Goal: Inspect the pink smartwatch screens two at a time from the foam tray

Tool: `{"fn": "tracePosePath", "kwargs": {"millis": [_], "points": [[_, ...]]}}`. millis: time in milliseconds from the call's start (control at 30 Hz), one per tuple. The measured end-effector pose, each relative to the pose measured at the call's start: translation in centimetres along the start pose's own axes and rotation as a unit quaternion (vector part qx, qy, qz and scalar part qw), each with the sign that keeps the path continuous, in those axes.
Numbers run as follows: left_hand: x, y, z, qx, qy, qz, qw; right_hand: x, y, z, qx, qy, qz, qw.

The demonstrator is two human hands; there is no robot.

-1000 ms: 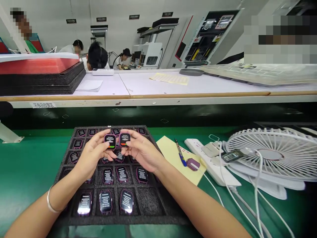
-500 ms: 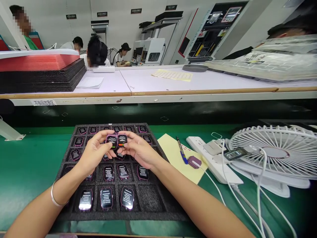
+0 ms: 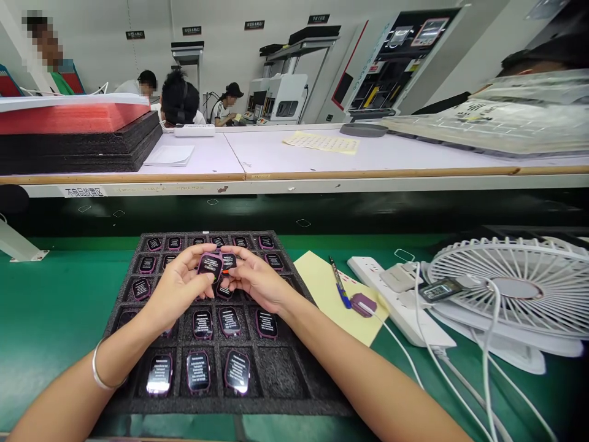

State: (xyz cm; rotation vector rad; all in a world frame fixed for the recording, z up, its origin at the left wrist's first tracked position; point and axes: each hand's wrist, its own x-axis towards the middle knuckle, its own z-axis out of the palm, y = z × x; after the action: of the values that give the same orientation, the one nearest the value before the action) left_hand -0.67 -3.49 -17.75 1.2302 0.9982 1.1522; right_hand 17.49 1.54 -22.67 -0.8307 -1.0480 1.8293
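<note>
Above the black foam tray (image 3: pixel 221 402), my left hand (image 3: pixel 181 283) grips a purple-framed smartwatch (image 3: pixel 210 265) between thumb and fingers, its screen lit with text. Close beside it, my right hand (image 3: pixel 257 279) pinches a second smartwatch (image 3: pixel 228 263), which shows white text and a red-orange strip low on its screen. The left watch partly overlaps the right one. Several more smartwatches (image 3: pixel 198 371) with lit text screens lie in the tray's compartments below and around my hands. Some of those watches are hidden behind my hands and forearms.
Right of the tray lie a yellow sheet (image 3: pixel 317 276), a blue pen (image 3: pixel 339 283) and a purple puck with a cable (image 3: pixel 363 305). A white power strip (image 3: pixel 396 307) and white fan (image 3: pixel 510 285) stand farther right. Foam sheets (image 3: pixel 78 138) are stacked on the shelf; several people work beyond.
The left watch has shifted and turned in my left hand, now overlapping the right watch more. My left thumb has moved right along its lower edge. Both hands still hold their watches.
</note>
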Motion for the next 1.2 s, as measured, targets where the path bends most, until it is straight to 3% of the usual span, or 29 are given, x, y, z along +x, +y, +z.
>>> {"fn": "tracePosePath", "kwargs": {"millis": [267, 900, 1200], "points": [[-0.4, 0.3, 0.6, -0.019, -0.051, 0.021, 0.998, -0.2, 0.1, 0.1, -0.014, -0.017, -0.007, 1.000], [-0.3, 0.1, 0.2, 0.007, -0.010, 0.006, 1.000, 0.0, 0.3, -0.2, -0.018, -0.029, -0.017, 0.999], [-1.7, 1.5, 0.6, -0.065, -0.083, 0.011, 0.994, 0.0, 0.4, -0.1, -0.021, -0.030, -0.023, 0.999]]}}
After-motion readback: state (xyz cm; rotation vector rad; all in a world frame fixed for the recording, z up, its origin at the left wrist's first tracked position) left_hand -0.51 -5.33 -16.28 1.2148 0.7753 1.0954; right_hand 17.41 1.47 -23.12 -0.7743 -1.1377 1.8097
